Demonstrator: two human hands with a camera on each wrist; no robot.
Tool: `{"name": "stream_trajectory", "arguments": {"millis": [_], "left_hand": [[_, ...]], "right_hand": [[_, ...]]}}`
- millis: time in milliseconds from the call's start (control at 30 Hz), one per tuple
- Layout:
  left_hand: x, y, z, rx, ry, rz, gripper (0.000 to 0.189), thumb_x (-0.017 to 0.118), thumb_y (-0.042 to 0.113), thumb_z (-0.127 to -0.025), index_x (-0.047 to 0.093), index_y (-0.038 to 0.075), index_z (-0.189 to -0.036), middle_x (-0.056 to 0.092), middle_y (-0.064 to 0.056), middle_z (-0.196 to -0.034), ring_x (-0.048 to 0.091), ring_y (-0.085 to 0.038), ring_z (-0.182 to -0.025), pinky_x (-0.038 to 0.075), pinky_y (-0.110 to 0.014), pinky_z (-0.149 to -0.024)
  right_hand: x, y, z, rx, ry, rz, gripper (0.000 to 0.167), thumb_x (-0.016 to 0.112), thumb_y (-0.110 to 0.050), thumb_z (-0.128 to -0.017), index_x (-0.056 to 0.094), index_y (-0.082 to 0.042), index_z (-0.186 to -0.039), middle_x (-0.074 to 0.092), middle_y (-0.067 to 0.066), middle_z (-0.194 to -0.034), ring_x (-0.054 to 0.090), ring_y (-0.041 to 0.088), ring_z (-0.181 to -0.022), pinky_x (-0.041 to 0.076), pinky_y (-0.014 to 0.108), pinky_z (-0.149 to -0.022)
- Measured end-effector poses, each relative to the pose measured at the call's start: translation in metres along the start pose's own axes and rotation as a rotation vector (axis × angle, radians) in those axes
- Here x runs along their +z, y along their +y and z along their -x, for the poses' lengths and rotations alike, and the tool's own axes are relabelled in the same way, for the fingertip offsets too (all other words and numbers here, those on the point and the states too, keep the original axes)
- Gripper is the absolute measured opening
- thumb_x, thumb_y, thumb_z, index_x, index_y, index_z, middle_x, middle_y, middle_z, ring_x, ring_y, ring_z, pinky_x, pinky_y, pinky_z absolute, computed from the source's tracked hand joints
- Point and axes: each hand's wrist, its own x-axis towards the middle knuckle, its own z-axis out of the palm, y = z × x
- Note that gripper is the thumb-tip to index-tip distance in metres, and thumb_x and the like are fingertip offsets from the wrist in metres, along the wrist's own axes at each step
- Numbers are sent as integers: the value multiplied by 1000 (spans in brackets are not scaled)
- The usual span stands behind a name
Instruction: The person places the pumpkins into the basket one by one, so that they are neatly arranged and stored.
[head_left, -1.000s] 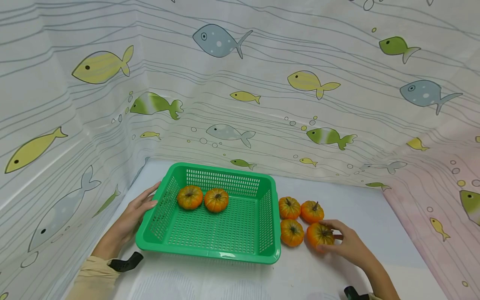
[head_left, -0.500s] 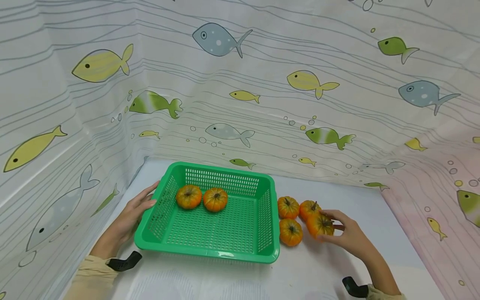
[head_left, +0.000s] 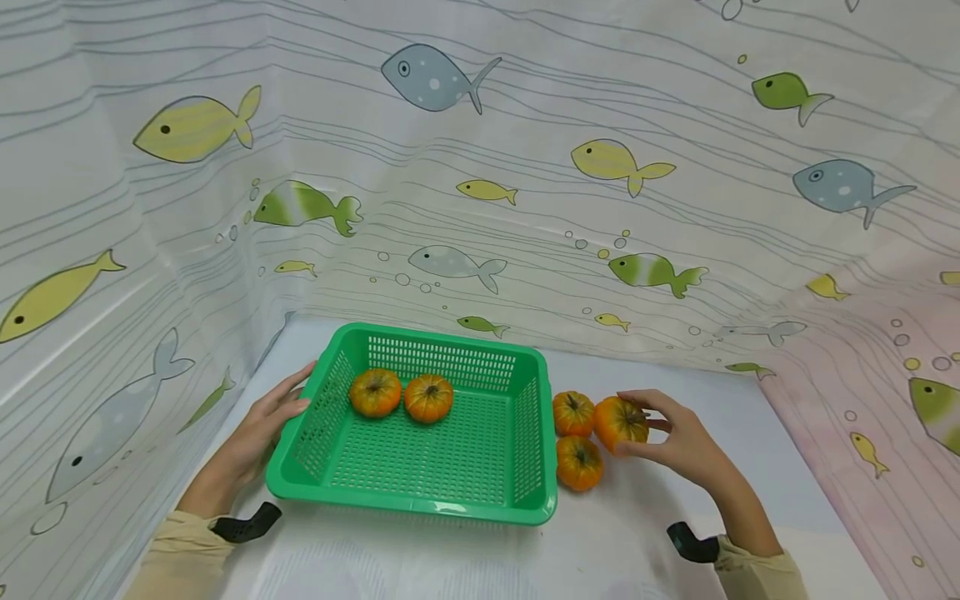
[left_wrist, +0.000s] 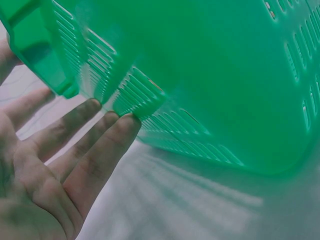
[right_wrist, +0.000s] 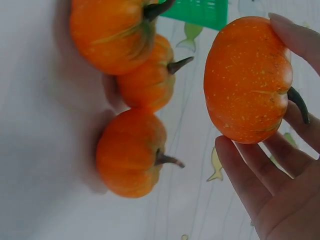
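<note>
My right hand (head_left: 682, 437) holds a small orange pumpkin (head_left: 619, 423), thumb on one side and fingers on the other. The right wrist view shows this pumpkin (right_wrist: 245, 82) lifted off the table, its dark stem towards the palm. Two pumpkins (head_left: 573, 413) (head_left: 579, 463) sit beside the green basket's right wall; a third loose pumpkin (right_wrist: 131, 155) shows in the right wrist view, hidden behind the held one from the head. Two more pumpkins (head_left: 376, 392) (head_left: 429, 398) lie inside the basket (head_left: 442, 467). My left hand (head_left: 258, 433) touches the basket's left side with extended fingers (left_wrist: 107, 145).
The basket stands on a white-covered table (head_left: 750, 467). Curtains (head_left: 525, 275) printed with fish enclose it at the back and both sides. Black wrist devices (head_left: 247, 523) are strapped to both wrists.
My right hand has raised the front-right pumpkin from the table and carried it away from me and slightly left, over the pumpkin behind it. The left hand stays at the basket.
</note>
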Motion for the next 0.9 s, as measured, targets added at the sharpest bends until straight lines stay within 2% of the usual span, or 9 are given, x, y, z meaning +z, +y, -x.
{"name": "stream_trajectory", "arguments": {"millis": [233,633,900], "left_hand": [[1,1,0,-19,11,-14,61,43,18,-112,19,18,-167,53,24,-139,62,1,-117,57,-28,-87],[0,0,0,1,0,3,61,42,15,-111,18,17,-167,53,24,-140,63,1,-117,57,-27,-87],[1,2,0,-3,4,-4,61,42,17,-111,19,18,-167,54,24,-139,62,1,-116,57,-26,-87]], "right_hand": [[-1,-20,-18,-74,-31,-41,67,88,-34,-83,60,-17,-141,63,5,-139,62,25,-119,58,46,-97],[1,-52,-48,-157,-118,-123,67,89,-31,-82,60,-20,-141,62,2,-142,62,24,-122,56,45,-101],[10,-74,-67,-181,-180,-116,67,88,-36,-83,60,-21,-141,62,-1,-142,62,22,-124,55,47,-104]]}}
